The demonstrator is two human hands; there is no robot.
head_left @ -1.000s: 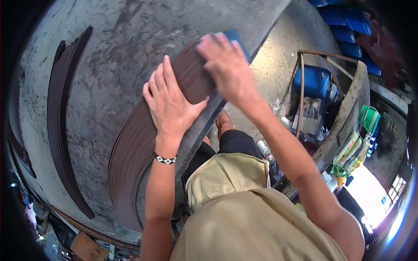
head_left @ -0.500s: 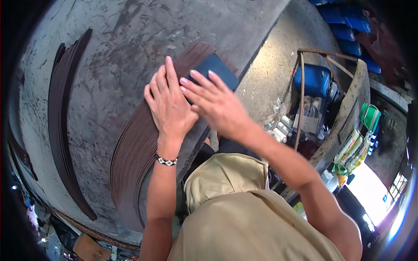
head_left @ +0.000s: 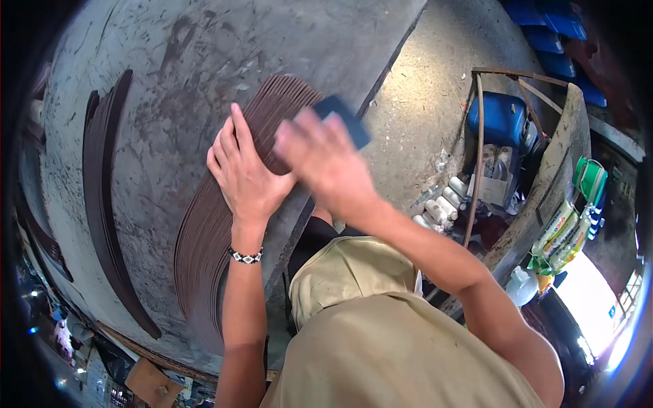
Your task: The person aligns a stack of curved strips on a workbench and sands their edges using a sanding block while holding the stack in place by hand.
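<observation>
A thick stack of thin, curved brown strips [head_left: 204,241] lies fanned along the edge of the grey table [head_left: 170,122]. My left hand [head_left: 248,180] rests flat across its upper part, fingers stretched and thumb apart. Beside it, my right hand [head_left: 330,166] is smeared by motion near the stack's far end. Its fingers lie over a dark blue rectangular pad [head_left: 347,121], which sticks out past them over the table edge. The pad's underside and my right thumb are hidden.
A second bundle of dark curved strips [head_left: 105,197] lies further left on the table. To the right, on the floor, are a blue container [head_left: 496,117] and several white bottles [head_left: 442,207]. A curved, rusty-framed panel [head_left: 527,187] with hanging packets [head_left: 561,228] stands there too.
My right hand and the blue pad have shifted off the stack's end toward the table edge, uncovering the strip ends. My left hand stays on the strips; the view has shifted slightly.
</observation>
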